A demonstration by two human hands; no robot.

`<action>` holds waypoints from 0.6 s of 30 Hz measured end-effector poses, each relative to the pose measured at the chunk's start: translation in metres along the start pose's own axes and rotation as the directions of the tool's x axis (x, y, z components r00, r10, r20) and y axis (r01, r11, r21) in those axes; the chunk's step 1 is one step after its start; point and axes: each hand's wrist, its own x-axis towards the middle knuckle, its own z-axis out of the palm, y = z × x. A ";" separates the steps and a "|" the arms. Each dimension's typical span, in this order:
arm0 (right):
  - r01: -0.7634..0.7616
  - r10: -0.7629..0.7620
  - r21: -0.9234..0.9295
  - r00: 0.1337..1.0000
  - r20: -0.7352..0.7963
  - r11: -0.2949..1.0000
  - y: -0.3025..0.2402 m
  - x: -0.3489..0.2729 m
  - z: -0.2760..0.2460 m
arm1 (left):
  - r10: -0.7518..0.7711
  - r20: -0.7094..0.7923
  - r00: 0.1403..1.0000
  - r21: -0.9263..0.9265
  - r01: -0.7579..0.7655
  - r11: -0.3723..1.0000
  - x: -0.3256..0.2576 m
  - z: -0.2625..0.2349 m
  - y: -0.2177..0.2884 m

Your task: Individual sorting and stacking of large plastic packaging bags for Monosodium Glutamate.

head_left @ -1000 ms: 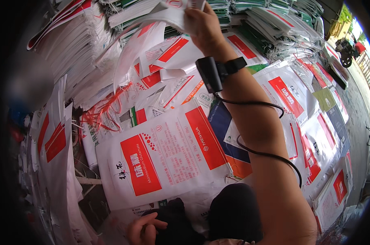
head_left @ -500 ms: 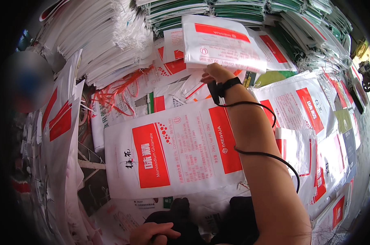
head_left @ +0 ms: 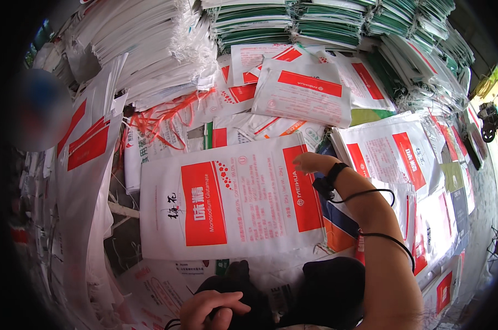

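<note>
1. Head view: the right hand point(head_left: 310, 163) is reaching out over the heap, its fingers lying flat and released on the upper right edge of a large white woven sack point(head_left: 232, 201) with red panels; it is touching the sack, not gripping it.
2. The large white woven sack is lying flat and face up in the middle of the heap, just in front of the person's dark-clad knees point(head_left: 326, 286).
3. A black wrist strap point(head_left: 331, 177) is sitting on the right wrist, and a thin black cable point(head_left: 386, 242) is running from it along the forearm.
4. The left hand point(head_left: 213, 309) is resting at the lower edge on the dark fabric of the lap, fingers curled loosely; I cannot tell whether it is holding anything.
5. A smaller white sack with a red band point(head_left: 304, 99) is lying on top of the pile, well beyond the right hand.
6. Tangled orange string point(head_left: 161, 118) is lying to the upper left of the large sack.
7. Stacks of folded green-edged sacks point(head_left: 326, 22) are lining the far side.
</note>
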 end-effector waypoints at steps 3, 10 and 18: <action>-0.042 0.040 -0.054 0.998 -0.039 0.998 0.018 -0.015 -0.001 | 0.017 -0.007 1.000 0.023 -0.017 1.000 -0.002 0.001 -0.002; -0.377 0.350 -0.006 0.864 -0.363 0.926 0.102 -0.018 -0.008 | -0.184 -0.114 0.976 0.107 0.196 0.975 0.009 0.015 0.004; -0.446 0.608 0.432 0.411 -0.679 0.784 0.201 0.024 -0.027 | -0.462 -0.141 0.876 0.198 0.482 0.854 0.063 0.020 -0.015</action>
